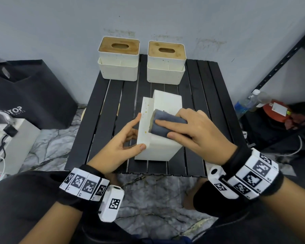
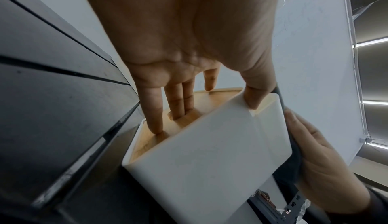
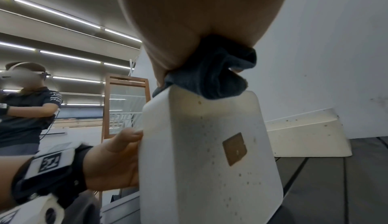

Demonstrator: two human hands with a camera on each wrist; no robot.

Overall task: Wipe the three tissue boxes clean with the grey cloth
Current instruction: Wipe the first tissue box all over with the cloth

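Two white tissue boxes with wooden lids stand upright at the table's back, one on the left (image 1: 119, 59) and one on the right (image 1: 166, 62). A third tissue box (image 1: 164, 147) lies on its side mid-table, its upper face speckled brown. My left hand (image 1: 130, 136) grips its left end, with the thumb on the near corner and the fingers on the wooden lid (image 2: 212, 101). On the box's top, my right hand (image 1: 173, 131) grips the rolled grey cloth (image 1: 165, 115) and presses it down. The right wrist view shows the cloth (image 3: 212, 74) bunched against the box's top edge (image 3: 210, 161).
The black slatted table (image 1: 102, 106) is small and stands against a grey wall. To its left are a black bag (image 1: 30, 92) and a white case (image 1: 12, 138). On the right, a water bottle (image 1: 248, 103) and a red item (image 1: 275, 111) sit under a black shelf frame (image 1: 280, 64).
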